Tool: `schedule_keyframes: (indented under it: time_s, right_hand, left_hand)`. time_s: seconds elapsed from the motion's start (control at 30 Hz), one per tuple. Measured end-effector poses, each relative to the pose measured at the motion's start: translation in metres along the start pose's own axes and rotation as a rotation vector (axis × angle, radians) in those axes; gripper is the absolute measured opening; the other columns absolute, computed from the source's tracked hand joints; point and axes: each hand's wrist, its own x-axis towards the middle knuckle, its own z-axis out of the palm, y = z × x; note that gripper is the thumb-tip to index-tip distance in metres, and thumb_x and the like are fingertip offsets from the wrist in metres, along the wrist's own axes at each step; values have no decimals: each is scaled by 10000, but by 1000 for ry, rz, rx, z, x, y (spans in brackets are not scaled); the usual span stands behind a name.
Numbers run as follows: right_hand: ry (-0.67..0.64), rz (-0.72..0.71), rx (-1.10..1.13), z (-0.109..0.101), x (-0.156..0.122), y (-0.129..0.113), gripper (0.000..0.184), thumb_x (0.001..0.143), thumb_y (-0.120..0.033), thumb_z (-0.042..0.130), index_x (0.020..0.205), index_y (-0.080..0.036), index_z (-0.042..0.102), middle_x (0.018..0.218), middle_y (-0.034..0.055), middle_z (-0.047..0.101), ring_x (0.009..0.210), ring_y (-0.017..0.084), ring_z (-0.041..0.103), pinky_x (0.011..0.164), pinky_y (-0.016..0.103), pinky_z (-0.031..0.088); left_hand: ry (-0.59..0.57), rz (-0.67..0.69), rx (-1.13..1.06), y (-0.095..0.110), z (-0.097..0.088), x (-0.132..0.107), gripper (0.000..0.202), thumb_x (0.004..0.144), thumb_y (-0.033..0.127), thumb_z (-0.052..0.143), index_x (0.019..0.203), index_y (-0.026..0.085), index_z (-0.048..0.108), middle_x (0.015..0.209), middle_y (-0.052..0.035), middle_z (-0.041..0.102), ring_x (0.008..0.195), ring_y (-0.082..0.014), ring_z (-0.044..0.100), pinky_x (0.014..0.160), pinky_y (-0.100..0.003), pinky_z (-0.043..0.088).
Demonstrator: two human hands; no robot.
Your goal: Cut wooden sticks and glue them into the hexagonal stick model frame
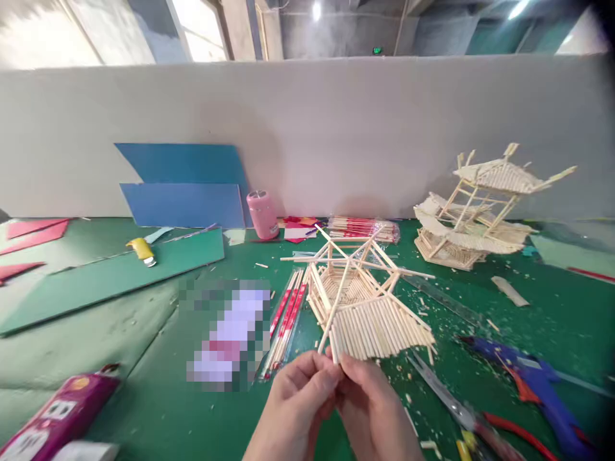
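A pavilion model built of thin wooden sticks (346,288) stands on the table in front of me, with bare roof beams and one roof face covered by a row of sticks (379,326). My left hand (305,390) is closed at the near left corner of that row, pinching the lower end of a wooden stick (335,336). Right beside it, my right hand (372,397) is closed too, its fingertips on the same stick end. Both hands touch each other. My fingers partly hide the stick's tip.
At right lie pliers (451,397) and a blue glue gun (533,384). A taller stick pavilion (480,218) stands behind. Packed sticks (288,314) lie left of the model. A pink canister (262,214), yellow cutter (142,251) and purple case (67,410) are farther left. Scraps litter the green table (158,397).
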Motion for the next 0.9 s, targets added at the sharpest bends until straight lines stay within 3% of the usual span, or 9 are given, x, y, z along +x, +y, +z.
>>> schedule_keyframes:
  time_s: [0.33,0.53,0.9]
  right_hand:
    - [64,-18,-38,12,-1,-3,196,618,-298,722,562,-147,610,549,-22,536,538,105,464,523,232,379]
    - [119,-13,-53,17,-2,-5,195,604,-304,711,565,-146,604,510,-35,512,479,91,456,451,209,372]
    - [102,34,-118,16,0,-3,305,602,-385,681,454,-146,565,364,-41,440,336,69,385,335,181,284]
  left_hand:
    - [-19,22,29,7,5,-8,205,668,314,701,621,142,598,625,-19,557,638,-139,477,622,-249,352]
    - [-18,-6,3,4,2,-7,209,655,312,710,616,138,601,616,-13,536,618,-122,445,594,-229,333]
    - [-64,15,-103,-5,1,-4,195,667,302,697,600,145,602,539,20,468,514,-90,361,533,-222,297]
